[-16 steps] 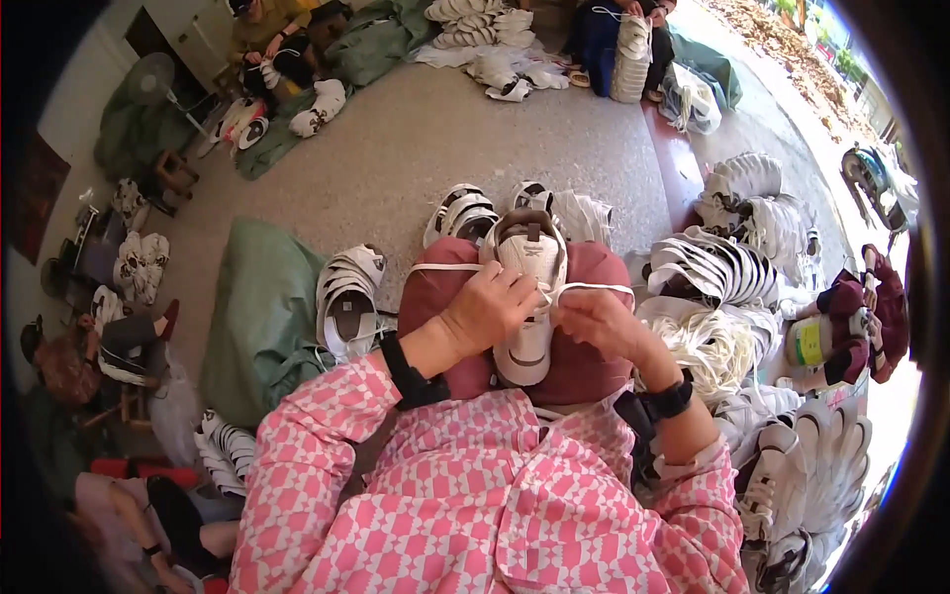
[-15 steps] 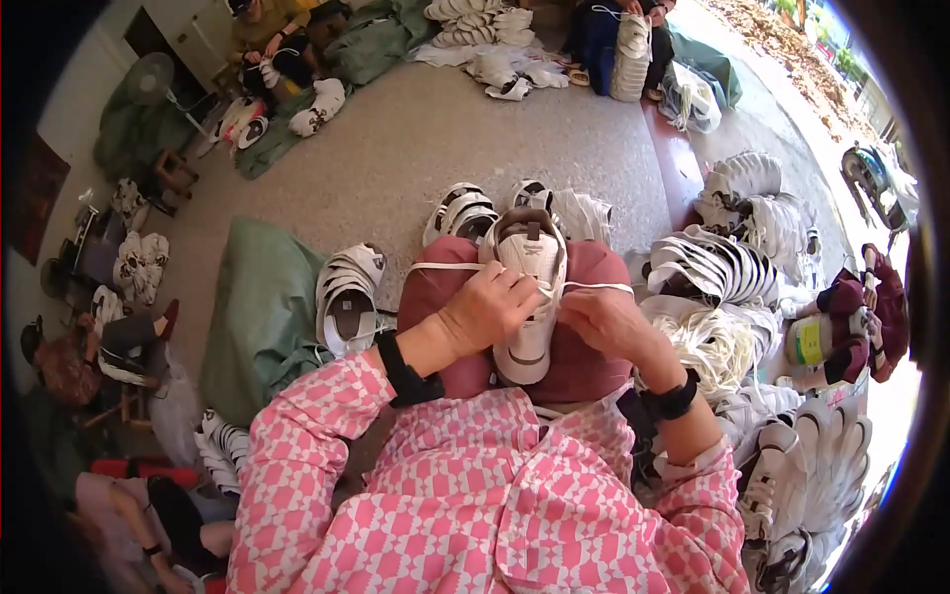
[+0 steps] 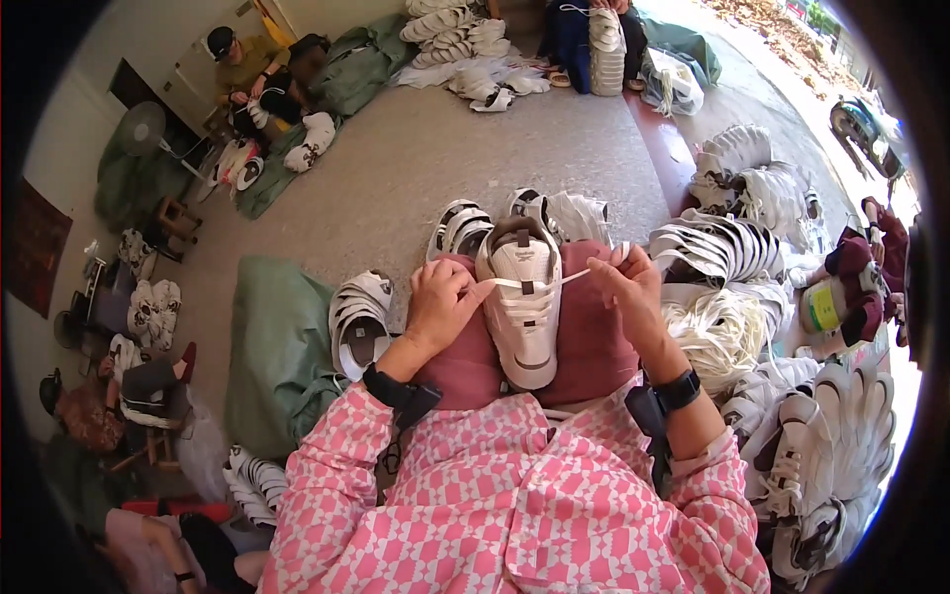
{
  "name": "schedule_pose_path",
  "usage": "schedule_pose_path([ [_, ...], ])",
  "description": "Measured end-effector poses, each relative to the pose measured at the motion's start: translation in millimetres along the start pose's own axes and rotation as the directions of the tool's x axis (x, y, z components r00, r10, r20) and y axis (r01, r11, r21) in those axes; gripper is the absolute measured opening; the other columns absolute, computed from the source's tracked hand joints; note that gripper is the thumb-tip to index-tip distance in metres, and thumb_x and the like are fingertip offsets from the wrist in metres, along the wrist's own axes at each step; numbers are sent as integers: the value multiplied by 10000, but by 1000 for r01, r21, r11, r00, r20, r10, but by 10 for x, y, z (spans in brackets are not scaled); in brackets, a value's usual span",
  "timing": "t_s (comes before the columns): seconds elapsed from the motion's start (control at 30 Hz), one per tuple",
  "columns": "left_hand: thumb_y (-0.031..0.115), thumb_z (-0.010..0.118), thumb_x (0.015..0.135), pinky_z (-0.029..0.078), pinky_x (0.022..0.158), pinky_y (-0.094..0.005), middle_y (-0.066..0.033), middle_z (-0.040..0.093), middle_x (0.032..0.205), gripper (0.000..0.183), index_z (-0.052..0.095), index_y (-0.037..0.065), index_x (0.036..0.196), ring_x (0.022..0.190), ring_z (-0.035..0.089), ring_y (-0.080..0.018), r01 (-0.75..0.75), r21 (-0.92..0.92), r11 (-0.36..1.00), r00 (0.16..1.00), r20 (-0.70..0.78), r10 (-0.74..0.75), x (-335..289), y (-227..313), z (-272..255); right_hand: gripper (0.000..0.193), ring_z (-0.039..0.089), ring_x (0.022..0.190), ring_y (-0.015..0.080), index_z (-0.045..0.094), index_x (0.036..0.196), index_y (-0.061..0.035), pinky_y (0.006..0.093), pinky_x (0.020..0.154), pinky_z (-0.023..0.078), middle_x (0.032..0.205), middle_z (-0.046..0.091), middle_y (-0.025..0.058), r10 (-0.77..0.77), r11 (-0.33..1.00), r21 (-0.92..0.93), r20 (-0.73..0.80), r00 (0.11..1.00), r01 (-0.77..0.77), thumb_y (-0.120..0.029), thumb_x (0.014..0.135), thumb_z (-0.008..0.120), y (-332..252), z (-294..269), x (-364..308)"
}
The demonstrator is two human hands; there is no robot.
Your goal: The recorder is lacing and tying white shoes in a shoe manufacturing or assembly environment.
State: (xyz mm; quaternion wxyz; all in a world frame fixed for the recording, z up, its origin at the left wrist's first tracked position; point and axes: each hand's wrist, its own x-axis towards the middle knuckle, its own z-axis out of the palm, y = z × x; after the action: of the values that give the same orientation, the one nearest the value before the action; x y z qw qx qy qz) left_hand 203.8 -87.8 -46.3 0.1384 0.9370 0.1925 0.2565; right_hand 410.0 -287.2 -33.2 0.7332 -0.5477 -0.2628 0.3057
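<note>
A white sneaker [image 3: 523, 342] rests between my knees, toe pointing toward me, its dark-lined opening at the far end. Across its tongue runs a flat white shoelace [image 3: 573, 278]. On the shoe's left side, my left hand [image 3: 441, 302] is closed, pinching one length of the lace. My right hand [image 3: 629, 289] pinches the other length between thumb and fingers, raised off the shoe's right side. Between shoe and right hand the lace is stretched out. Just beyond the sneaker stand nested white shoe uppers [image 3: 462, 226].
Left of my knees lie a green cloth [image 3: 277, 342] and a stack of shoe uppers [image 3: 358, 322]. To my right are a bundle of white laces [image 3: 714, 342] and more stacked uppers [image 3: 737, 252]. Several people sit working around the room, one [image 3: 247, 74] at far left.
My hands have moved apart from over the shoe's front. My right hand has risen outward with its lace end, and the lace now spans the tongue.
</note>
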Motion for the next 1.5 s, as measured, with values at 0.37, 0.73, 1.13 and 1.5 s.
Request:
schedule_pose_path([
  [0.37, 195, 663, 900, 452, 642, -346, -103, 578, 808, 183, 629, 25, 842, 710, 574, -261, 25, -151, 988, 996, 87, -12, -303, -406, -508, 146, 596, 585, 118, 499, 1105, -48, 226, 452, 437, 992, 676, 139, 108, 973, 231, -408, 907, -12, -98, 968, 513, 343, -557, 68],
  [0.73, 88, 693, 787, 470, 764, -364, -74, 551, 936, 154, 676, 58, 937, 922, 575, -273, 256, 285, 924, 919, -367, -142, -634, -597, -776, 280, 604, 698, 118, 531, 1166, 0, 240, 581, 485, 963, 666, 85, 319, 917, 339, -311, 895, -209, -212, 984, 549, 373, -996, -41],
  [1.13, 247, 697, 898, 470, 547, -202, -30, 593, 849, 723, 293, 53, 1466, 654, 569, -67, 746, -652, 138, 666, 727, -167, -330, 316, -308, 311, 647, 660, 129, 598, 1142, 25, 250, 453, 494, 1004, 667, 102, 421, 883, -211, -38, 906, -419, -199, 927, 626, -218, -453, -274],
  [1.5, 134, 689, 891, 437, 574, -192, -9, 544, 797, 832, 150, 84, 1523, 640, 515, -64, 488, -841, 235, 872, 460, -165, -70, 448, -4, 161, 632, 727, 117, 572, 1070, -30, 258, 587, 528, 923, 651, 45, 443, 721, 465, 261, 857, -514, -163, 1007, 506, 283, 267, -54],
])
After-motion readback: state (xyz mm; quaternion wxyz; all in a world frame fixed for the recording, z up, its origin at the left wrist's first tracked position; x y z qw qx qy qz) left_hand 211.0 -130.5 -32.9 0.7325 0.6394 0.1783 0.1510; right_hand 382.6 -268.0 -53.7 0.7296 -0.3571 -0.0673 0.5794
